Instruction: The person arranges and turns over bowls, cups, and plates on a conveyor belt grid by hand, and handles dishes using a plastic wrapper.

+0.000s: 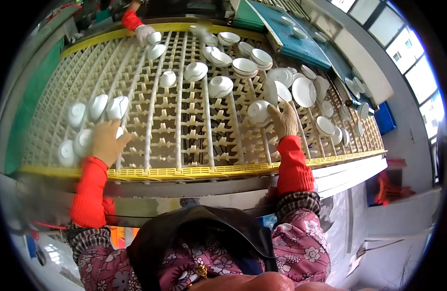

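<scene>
My left hand [108, 142], in a tan glove, is at the left of the pegged conveyor rack [160, 167]. A small white bowl [119, 132] shows between its thumb and fingers, mostly hidden by the glove. Close by it, several white bowls [76, 114] lean on the pegs, one [117, 107] just beyond the fingertips. At the right, my gloved right hand [284, 121] has its fingers at the rim of a tilted white bowl [259, 113]. Another white bowl [281, 92] leans just past those fingers.
Stacked bowls [244, 67] and plates [304, 92] crowd the rack's right half. Two bowls [195, 72] [220, 87] lie near its middle. Across the rack, another person's gloved hand [145, 34] touches a bowl [154, 38]. A blue belt [301, 46] carries bowls at the back right.
</scene>
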Demonstrator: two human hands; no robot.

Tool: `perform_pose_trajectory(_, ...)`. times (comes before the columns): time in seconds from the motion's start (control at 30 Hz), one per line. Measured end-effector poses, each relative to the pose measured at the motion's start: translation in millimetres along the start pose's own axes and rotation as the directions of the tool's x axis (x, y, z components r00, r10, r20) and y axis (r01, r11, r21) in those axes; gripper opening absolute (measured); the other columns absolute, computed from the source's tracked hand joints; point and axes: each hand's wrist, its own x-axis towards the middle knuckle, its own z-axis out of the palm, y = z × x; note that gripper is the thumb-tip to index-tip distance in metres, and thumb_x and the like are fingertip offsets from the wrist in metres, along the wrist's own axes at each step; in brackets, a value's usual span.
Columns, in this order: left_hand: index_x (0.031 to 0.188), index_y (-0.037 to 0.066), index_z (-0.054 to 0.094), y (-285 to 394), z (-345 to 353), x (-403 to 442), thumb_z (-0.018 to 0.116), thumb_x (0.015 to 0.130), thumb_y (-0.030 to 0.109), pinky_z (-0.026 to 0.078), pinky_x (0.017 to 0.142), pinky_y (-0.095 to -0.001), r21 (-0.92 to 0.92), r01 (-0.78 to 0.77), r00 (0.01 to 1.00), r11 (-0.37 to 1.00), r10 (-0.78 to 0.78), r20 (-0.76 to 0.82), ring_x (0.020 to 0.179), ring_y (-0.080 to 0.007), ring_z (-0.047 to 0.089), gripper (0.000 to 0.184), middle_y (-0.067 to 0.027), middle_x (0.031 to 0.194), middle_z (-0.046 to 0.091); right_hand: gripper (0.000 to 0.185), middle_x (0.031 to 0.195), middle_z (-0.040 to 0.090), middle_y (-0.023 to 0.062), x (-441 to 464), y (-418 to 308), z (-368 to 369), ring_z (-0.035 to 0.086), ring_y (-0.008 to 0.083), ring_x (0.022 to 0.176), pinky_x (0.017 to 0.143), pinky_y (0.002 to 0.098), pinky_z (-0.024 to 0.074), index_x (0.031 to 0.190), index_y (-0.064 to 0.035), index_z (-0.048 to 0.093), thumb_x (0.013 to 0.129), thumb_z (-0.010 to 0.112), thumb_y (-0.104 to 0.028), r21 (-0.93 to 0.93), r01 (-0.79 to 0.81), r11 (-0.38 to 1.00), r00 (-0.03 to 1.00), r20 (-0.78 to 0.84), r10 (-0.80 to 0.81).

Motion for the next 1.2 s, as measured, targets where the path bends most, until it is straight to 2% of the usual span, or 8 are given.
perform_pose_trajectory(0.27, 0.131, 0.007, 0.066, 12.1, 4.7, 4.7, 0.094, 0.078, 0.030, 0.051, 0.103, -0.0533, 0.132, 0.126, 0.988, 0.983, -0.136, 0.069, 0.117, -0.0407, 0.069, 0.065, -0.0167, 0.116, 0.074, 0.056, 0.119, 0.082, 0.0245, 65.1, 9.1, 36.0, 0.079, 0.0383, 0.110, 0.098, 0.0466, 0.0592, 0.132, -0.0040, 0.080, 0.103, 0.062, -0.049, -0.128, -0.119, 0.985, 0.989, 0.069, 0.129)
perform_pose_trajectory(0.4, 0.133, 0.009, 0.065, 26.7, -11.0, 4.9, 0.095, 0.078, 0.031, 0.055, 0.103, -0.0553, 0.066, 0.266, 0.954, 0.962, -0.272, 0.125, 0.121, -0.0434, 0.070, 0.067, -0.0188, 0.124, 0.073, 0.049, 0.118, 0.080, 0.0248, 76.5, -5.0, 14.3, 0.076, 0.0460, 0.115, 0.100, 0.0540, 0.0585, 0.124, -0.0088, 0.080, 0.103, 0.063, -0.050, -0.556, 0.469, 0.686, 0.883, 0.268, -0.386)
perform_pose_trajectory(0.7, 0.129, 0.010, 0.070, 23.1, 2.8, 8.6, 0.097, 0.077, 0.045, 0.045, 0.116, -0.0538, 0.113, 0.226, 0.965, 0.968, -0.238, 0.108, 0.120, -0.0365, 0.073, 0.069, -0.0160, 0.123, 0.074, 0.050, 0.089, 0.080, 0.0176, 47.6, -160.9, 11.9, 0.075, 0.0323, 0.086, 0.081, 0.0418, 0.0576, 0.101, 0.0010, 0.082, 0.098, 0.081, -0.049, 0.163, 0.439, 0.884, 0.896, -0.003, -0.444)
perform_pose_trajectory(0.77, 0.124, 0.011, 0.072, 25.1, -1.0, 9.3, 0.099, 0.075, 0.046, 0.044, 0.117, -0.0532, 0.087, 0.255, 0.957, 0.963, -0.264, 0.122, 0.121, -0.0358, 0.072, 0.065, -0.0146, 0.119, 0.074, 0.036, 0.107, 0.082, 0.0196, 88.8, -159.8, 68.9, 0.079, 0.0360, 0.099, 0.084, 0.0415, 0.0618, 0.121, -0.0002, 0.076, 0.100, 0.081, -0.028, 0.558, 0.480, 0.677, 0.808, 0.019, -0.589)
perform_pose_trajectory(0.87, 0.122, 0.012, 0.077, 25.4, -5.0, 7.6, 0.092, 0.085, 0.047, 0.048, 0.116, -0.0484, 0.165, 0.224, 0.968, 0.960, -0.240, 0.078, 0.121, -0.0349, 0.074, 0.053, -0.0142, 0.121, 0.079, 0.028, 0.108, 0.081, 0.0183, 60.1, -225.5, 103.4, 0.081, 0.0356, 0.099, 0.091, 0.0476, 0.0647, 0.126, -0.0030, 0.072, 0.102, 0.079, -0.016, -0.022, 0.879, 0.477, 0.476, -0.051, -0.878)
perform_pose_trajectory(1.0, 0.121, 0.009, 0.074, 22.9, -4.3, 7.7, 0.097, 0.078, 0.043, 0.045, 0.118, -0.0531, 0.076, 0.254, 0.960, 0.964, -0.261, 0.100, 0.122, -0.0392, 0.071, 0.060, -0.0152, 0.120, 0.073, 0.015, 0.120, 0.078, 0.0167, 15.5, -292.5, 152.6, 0.081, 0.0324, 0.112, 0.100, 0.0504, 0.0680, 0.126, -0.0011, 0.064, 0.112, 0.061, -0.005, 0.769, 0.016, 0.639, 0.733, 0.426, -0.531)
perform_pose_trajectory(1.1, 0.122, 0.007, 0.074, 20.1, -2.5, 5.8, 0.096, 0.080, 0.044, 0.046, 0.118, -0.0528, 0.026, 0.252, 0.965, 0.967, -0.254, 0.068, 0.122, -0.0414, 0.069, 0.060, -0.0168, 0.121, 0.073, 0.009, 0.111, 0.076, 0.0116, 34.3, -252.3, 173.9, 0.080, 0.0263, 0.101, 0.094, 0.0415, 0.0675, 0.113, 0.0006, 0.069, 0.112, 0.066, -0.008, 0.453, 0.797, 0.401, 0.415, 0.072, -0.907)
perform_pose_trajectory(1.2, 0.122, 0.005, 0.073, 32.6, -7.7, 7.1, 0.096, 0.080, 0.043, 0.046, 0.116, -0.0526, -0.007, 0.298, 0.952, 0.954, -0.297, 0.066, 0.122, -0.0429, 0.068, 0.060, -0.0174, 0.122, 0.073, 0.019, 0.109, 0.075, 0.0065, 0.3, -220.5, 129.7, 0.074, 0.0141, 0.096, 0.091, 0.0320, 0.0669, 0.123, 0.0019, 0.075, 0.113, 0.071, -0.013, 0.843, -0.144, 0.519, 0.787, 0.415, -0.457)
